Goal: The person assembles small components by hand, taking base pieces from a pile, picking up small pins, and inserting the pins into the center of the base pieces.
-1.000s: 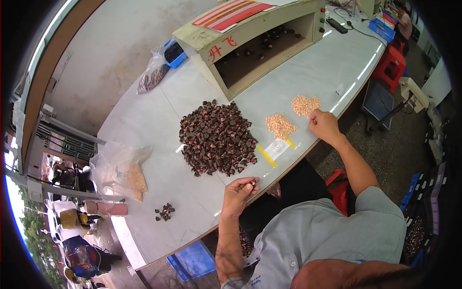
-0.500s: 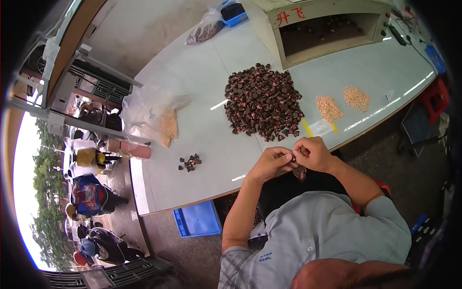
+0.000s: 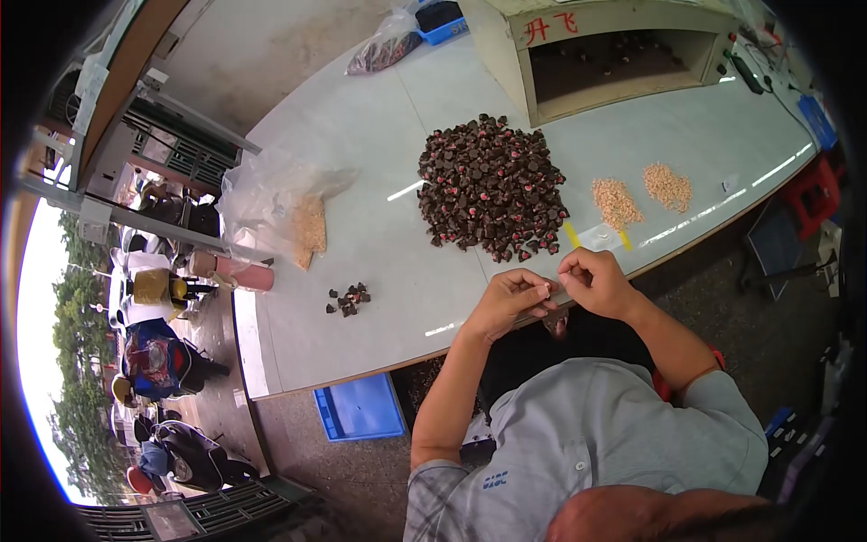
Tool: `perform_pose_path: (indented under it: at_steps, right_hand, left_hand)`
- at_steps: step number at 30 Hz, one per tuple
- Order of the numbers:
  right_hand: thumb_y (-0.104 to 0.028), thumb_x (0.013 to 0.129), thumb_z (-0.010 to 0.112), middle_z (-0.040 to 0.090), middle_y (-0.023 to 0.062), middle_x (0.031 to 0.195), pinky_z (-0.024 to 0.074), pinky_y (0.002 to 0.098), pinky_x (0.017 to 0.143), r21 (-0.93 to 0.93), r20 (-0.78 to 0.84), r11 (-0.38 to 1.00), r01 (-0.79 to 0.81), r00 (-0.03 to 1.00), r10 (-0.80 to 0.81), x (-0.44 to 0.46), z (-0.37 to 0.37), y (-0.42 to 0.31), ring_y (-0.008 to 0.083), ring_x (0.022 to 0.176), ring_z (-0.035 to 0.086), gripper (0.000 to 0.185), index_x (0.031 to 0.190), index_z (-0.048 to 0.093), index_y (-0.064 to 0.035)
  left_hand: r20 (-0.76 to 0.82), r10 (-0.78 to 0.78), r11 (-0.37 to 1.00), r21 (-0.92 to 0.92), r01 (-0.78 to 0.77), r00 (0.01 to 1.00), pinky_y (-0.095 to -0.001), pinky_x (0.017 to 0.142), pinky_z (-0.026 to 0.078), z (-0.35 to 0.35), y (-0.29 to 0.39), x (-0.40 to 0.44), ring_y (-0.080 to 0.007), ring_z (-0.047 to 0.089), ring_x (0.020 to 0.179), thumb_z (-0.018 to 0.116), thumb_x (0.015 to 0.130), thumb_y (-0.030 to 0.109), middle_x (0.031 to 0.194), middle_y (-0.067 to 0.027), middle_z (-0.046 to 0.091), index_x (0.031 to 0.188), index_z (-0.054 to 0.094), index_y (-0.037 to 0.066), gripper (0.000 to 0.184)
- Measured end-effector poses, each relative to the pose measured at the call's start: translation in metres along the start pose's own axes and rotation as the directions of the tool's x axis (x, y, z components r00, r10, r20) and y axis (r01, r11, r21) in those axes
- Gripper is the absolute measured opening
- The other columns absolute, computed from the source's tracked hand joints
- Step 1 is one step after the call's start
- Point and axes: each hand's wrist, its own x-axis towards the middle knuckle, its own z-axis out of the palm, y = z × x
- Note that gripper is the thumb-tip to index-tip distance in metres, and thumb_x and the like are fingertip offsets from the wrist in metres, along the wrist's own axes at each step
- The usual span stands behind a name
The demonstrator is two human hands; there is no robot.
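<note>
The person's left hand [image 3: 513,304] has its grip closed on a small piece [image 3: 547,290] at the thumb tip, near the worktop [image 3: 388,339] edge; fingers cover too much to tell its long axis or which way it points. Beside it, the right hand [image 3: 591,282] curls inward, its grip's state unclear. Beyond, the heaped dark pieces [image 3: 490,190] point every which way.
</note>
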Motion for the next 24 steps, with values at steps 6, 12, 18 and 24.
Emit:
perform_pose_path:
  at_steps: [6, 12, 18, 24]
  right_hand:
    - [-0.008, 0.085, 0.072, 0.061, 0.0054, 0.061, 0.0455, 0.0325, 0.051, -0.205, 0.191, 0.961, 0.184, 0.971, -0.145, 0.008, -0.005, -0.013, 0.0188, 0.05, 0.059, 0.009, 0.091, 0.066, -0.0055]
    - [-0.011, 0.084, 0.072, 0.063, 0.0051, 0.061, 0.0485, 0.032, 0.053, -0.209, 0.24, 0.968, 0.137, 0.967, -0.085, 0.009, -0.006, -0.014, 0.0192, 0.053, 0.063, 0.009, 0.089, 0.067, -0.0061]
    - [-0.012, 0.085, 0.072, 0.064, 0.0056, 0.061, 0.049, 0.0318, 0.053, -0.186, 0.284, 0.981, 0.059, 0.959, -0.004, 0.01, -0.009, -0.015, 0.0185, 0.052, 0.063, 0.01, 0.088, 0.066, -0.0047]
    - [-0.011, 0.085, 0.073, 0.064, 0.0084, 0.061, 0.0482, 0.0328, 0.052, -0.221, 0.225, 0.968, 0.122, 0.972, -0.071, 0.012, -0.012, -0.016, 0.0219, 0.052, 0.064, 0.01, 0.088, 0.066, -0.0051]
  left_hand:
    - [0.031, -0.028, 0.999, 0.024, 0.027, 0.999, -0.0247, 0.072, 0.062, 0.001, 0.001, 0.001, -0.0172, 0.075, 0.085, 0.072, 0.099, 0.011, 0.097, -0.0148, 0.076, 0.104, 0.069, -0.002, 0.014]
    - [0.035, -0.069, 0.995, 0.078, 0.066, 0.997, -0.0228, 0.071, 0.061, 0.002, 0.004, -0.001, -0.0142, 0.075, 0.082, 0.073, 0.098, 0.012, 0.093, -0.0135, 0.076, 0.104, 0.069, -0.002, 0.015]
    - [0.049, -0.059, 0.993, 0.104, 0.053, 0.997, -0.0227, 0.071, 0.061, 0.001, 0.002, 0.001, -0.0141, 0.075, 0.082, 0.073, 0.098, 0.012, 0.093, -0.013, 0.076, 0.105, 0.069, -0.002, 0.017]
    - [0.026, -0.06, 0.994, 0.095, 0.057, 0.998, -0.0238, 0.073, 0.061, -0.003, -0.001, 0.002, -0.0155, 0.075, 0.086, 0.072, 0.099, 0.012, 0.099, -0.0142, 0.076, 0.11, 0.07, -0.004, 0.019]
